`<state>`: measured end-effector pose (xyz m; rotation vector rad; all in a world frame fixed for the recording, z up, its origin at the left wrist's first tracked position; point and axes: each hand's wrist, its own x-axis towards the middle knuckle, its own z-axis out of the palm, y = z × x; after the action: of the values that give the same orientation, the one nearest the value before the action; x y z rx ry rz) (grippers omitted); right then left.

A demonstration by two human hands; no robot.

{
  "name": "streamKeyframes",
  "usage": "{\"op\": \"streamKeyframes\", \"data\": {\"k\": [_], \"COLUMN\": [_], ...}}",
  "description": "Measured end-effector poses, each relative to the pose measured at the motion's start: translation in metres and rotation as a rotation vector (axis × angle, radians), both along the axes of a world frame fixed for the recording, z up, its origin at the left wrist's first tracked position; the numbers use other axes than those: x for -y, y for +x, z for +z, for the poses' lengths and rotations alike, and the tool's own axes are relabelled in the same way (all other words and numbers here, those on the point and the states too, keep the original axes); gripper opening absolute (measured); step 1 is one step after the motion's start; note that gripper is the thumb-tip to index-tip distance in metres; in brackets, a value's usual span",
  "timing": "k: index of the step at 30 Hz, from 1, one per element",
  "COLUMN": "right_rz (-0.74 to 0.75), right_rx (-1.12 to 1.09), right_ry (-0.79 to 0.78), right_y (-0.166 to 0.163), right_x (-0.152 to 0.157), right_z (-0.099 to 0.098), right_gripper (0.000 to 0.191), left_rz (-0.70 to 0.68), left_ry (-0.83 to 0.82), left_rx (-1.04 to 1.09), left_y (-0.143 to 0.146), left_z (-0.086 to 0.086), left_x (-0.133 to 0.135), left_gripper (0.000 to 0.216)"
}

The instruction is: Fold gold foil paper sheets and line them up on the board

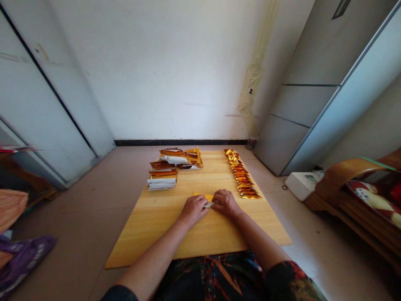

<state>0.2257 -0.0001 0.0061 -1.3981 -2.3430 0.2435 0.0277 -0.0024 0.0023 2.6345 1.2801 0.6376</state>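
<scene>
My left hand (pixel 194 207) and my right hand (pixel 226 203) are close together over the middle of the wooden board (pixel 150 228). Their fingers are curled and closed on a small sheet of gold paper (pixel 204 196). Its far part lies bright yellow on the board, while a narrow greyish-white strip (pixel 208 205) shows at its near edge between the hands. My fingers hide much of the sheet. To the right stands a row of several shiny gold foil pieces (pixel 242 177) with pointed ends. Stacks of gold foil sheets (pixel 169 166) lie at the board's far left.
A white bundle of paper (pixel 161 184) sits at the near end of the stacks. Beyond the board are a white wall (pixel 166 83) and a grey refrigerator (pixel 291 108). A white box (pixel 301 186) and a wooden chair (pixel 347 200) are on the right, a purple bag (pixel 26 259) on the left.
</scene>
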Motion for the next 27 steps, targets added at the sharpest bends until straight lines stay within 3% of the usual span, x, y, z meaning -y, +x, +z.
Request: {"op": "streamKeyframes", "data": {"k": [13, 19, 27], "right_rz": [0.08, 0.018, -0.088], "right_rx": [-0.043, -0.076, -0.07], "right_ry": [-0.003, 0.001, -0.022], "right_y": [0.012, 0.005, -0.006], "right_x": [-0.001, -0.002, -0.002], "right_z": [-0.007, -0.006, -0.001], "right_gripper": [0.022, 0.009, 0.01], "left_rz": [0.083, 0.106, 0.128], "left_ry": [0.086, 0.075, 0.038], "left_rx": [-0.051, -0.068, -0.02], "left_y": [0.01, 0.011, 0.011], "left_z": [-0.003, 0.002, 0.002], "left_x": [0.009, 0.013, 0.01], "left_gripper": [0.01, 0.011, 0.012]}}
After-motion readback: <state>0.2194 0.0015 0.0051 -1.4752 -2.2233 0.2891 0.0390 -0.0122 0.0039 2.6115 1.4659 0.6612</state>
